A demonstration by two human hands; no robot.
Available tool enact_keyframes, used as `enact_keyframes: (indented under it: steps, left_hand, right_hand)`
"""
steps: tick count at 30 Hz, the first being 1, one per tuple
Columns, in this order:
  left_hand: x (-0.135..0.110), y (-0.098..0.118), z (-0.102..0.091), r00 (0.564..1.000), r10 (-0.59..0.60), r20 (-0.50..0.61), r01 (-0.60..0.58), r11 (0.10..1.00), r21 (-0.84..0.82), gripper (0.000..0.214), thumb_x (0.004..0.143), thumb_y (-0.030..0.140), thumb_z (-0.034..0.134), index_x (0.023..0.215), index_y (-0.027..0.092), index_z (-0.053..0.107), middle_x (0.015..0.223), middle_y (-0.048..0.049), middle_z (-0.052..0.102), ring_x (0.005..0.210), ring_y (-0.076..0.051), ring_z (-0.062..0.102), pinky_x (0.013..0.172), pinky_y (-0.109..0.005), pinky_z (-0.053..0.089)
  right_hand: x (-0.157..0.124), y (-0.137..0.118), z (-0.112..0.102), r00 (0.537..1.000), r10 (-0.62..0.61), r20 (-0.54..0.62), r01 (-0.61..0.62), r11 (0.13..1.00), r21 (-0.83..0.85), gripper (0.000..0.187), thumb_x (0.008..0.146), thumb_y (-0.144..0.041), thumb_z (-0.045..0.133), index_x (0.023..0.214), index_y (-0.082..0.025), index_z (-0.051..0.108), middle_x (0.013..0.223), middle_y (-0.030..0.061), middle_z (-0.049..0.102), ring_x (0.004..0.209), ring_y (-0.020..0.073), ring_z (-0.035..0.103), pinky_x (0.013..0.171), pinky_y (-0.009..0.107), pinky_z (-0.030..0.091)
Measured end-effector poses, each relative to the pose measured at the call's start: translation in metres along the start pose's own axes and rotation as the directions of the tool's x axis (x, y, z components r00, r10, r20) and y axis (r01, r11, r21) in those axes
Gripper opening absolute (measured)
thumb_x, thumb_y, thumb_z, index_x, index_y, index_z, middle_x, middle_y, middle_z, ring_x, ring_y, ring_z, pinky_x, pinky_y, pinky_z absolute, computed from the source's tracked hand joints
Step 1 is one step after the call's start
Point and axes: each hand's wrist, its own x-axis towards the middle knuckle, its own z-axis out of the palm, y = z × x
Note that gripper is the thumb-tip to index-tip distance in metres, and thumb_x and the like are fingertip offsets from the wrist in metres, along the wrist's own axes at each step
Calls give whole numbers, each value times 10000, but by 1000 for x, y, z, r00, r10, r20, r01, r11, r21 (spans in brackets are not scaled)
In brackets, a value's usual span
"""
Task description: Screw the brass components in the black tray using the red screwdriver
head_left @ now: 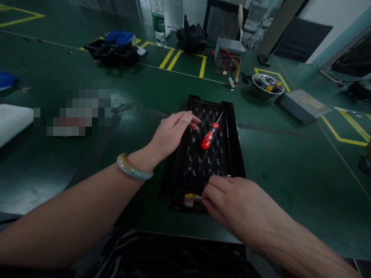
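A black plastic panel [228, 154] with a diamond-patterned inner face lies on the green table in front of me. A red-handled screwdriver [209, 136] rests on it, tip pointing away. My left hand [171, 133], a pale bangle on its wrist, lies flat with fingers stretched over the panel's left edge. My right hand [232, 202] is at the panel's near end, fingers pinched at a small yellow circuit board [189, 199] fixed in the near corner. Whether it grips the board itself I cannot make out.
A metal bowl [266, 87] with small tools, a power supply [228, 48] with coloured wires, a black tray [114, 52] with blue cloth, a water bottle [158, 21] and a grey flat box [303, 105] stand farther back. Yellow tape lines mark the table.
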Motion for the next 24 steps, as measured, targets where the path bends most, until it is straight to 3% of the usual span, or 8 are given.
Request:
enact_keyframes:
  steps: [4, 10, 24]
  left_hand:
    - [0, 0, 0, 1000, 2, 0, -2, 1000, 0, 439, 1083, 461, 378, 1035, 227, 746, 966, -21, 763, 1008, -193, 694, 1003, -350, 478]
    - [0, 2, 0, 1000, -4, 2, 4, 1000, 17, 435, 1082, 459, 376, 1027, 233, 744, 966, -15, 765, 1006, -191, 693, 993, -350, 476]
    - [0, -2, 0, 1000, 9, 6, -9, 1000, 4, 429, 1083, 456, 377, 1040, 232, 741, 976, -18, 764, 1026, -188, 690, 1004, -342, 473]
  right_hand:
    - [3, 0, 1, 1000, -16, -1, 16, 1000, 26, 83, 944, -184, 591, 874, -229, 586, 837, -21, 596, 677, 176, 565, 597, 361, 387]
    - [7, 2, -2, 993, 53, 105, -73, 978, 197, 81, 987, -268, 585, 942, -245, 649, 910, -36, 658, 744, 164, 632, 659, 354, 434]
    - [6, 1, -6, 992, 82, 94, -103, 962, 254, 141, 997, -244, 555, 938, -231, 682, 871, -36, 677, 732, 153, 640, 674, 332, 453]
